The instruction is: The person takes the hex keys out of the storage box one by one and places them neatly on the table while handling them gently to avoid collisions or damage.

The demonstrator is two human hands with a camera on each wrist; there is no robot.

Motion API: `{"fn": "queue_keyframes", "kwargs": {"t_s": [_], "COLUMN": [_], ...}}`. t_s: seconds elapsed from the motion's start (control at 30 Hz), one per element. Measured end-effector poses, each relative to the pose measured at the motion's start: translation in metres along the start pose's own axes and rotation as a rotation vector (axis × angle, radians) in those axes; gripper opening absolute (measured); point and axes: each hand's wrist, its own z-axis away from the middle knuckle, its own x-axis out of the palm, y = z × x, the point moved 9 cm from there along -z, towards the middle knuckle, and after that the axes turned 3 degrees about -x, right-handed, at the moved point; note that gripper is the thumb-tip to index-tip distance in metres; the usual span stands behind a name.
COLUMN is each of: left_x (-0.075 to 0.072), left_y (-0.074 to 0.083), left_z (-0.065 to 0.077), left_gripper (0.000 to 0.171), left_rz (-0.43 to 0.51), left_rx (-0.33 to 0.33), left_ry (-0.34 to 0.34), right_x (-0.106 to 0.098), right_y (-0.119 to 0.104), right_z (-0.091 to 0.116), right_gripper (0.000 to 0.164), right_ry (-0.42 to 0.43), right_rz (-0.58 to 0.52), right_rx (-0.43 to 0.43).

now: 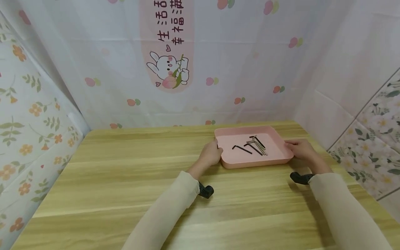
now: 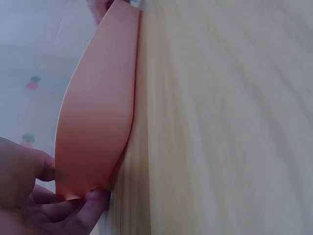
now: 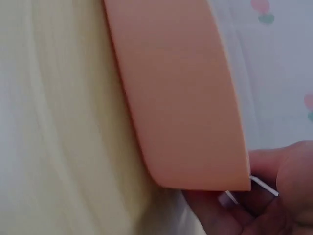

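Note:
A shallow pink tray (image 1: 243, 161) sits at the back right of the wooden table, with several L-shaped hex keys (image 1: 257, 146) lying loose in it, some black and some metallic. My left hand (image 1: 210, 152) grips the tray's left end, thumb over the rim. On the opposite end, my right hand (image 1: 301, 151) pinches the wall near the corner. Both wrist views show the tray's pink outer wall, with the left fingers (image 2: 93, 208) curled under its edge and the right thumb (image 3: 266, 164) at the rim. The hex keys are hidden in those views.
The wooden table (image 1: 125, 180) stretches to the left and front. A white printed curtain (image 1: 218, 62) hangs behind its back edge, floral cloth (image 1: 34, 139) covers the left side, and a flowered panel (image 1: 372, 139) stands on the right. Black wrist mounts (image 1: 206, 191) protrude below both sleeves.

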Motion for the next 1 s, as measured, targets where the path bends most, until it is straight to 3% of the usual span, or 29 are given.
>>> {"fn": "queue_keyframes", "kwargs": {"t_s": [0.13, 0.43, 0.7, 1.0], "left_x": [-0.013, -0.041, -0.067, -0.096], "left_y": [-0.015, -0.040, -0.062, -0.091], "left_z": [0.002, 0.010, 0.024, 0.042], "left_gripper": [0.030, 0.030, 0.040, 0.048], "left_rz": [0.057, 0.096, 0.130, 0.194], "left_rx": [-0.007, -0.012, -0.034, -0.080], "left_ry": [0.005, 0.032, 0.067, 0.095], "right_x": [0.016, 0.048, 0.073, 0.102], "right_y": [-0.008, -0.035, -0.058, -0.091], "right_z": [0.000, 0.005, 0.013, 0.016], "right_gripper": [0.052, 0.053, 0.052, 0.050], "right_ry": [-0.027, -0.082, -0.156, -0.152], "right_rz": [-0.071, -0.218, -0.303, -0.349], "right_rx": [0.007, 0.008, 0.027, -0.023]}}
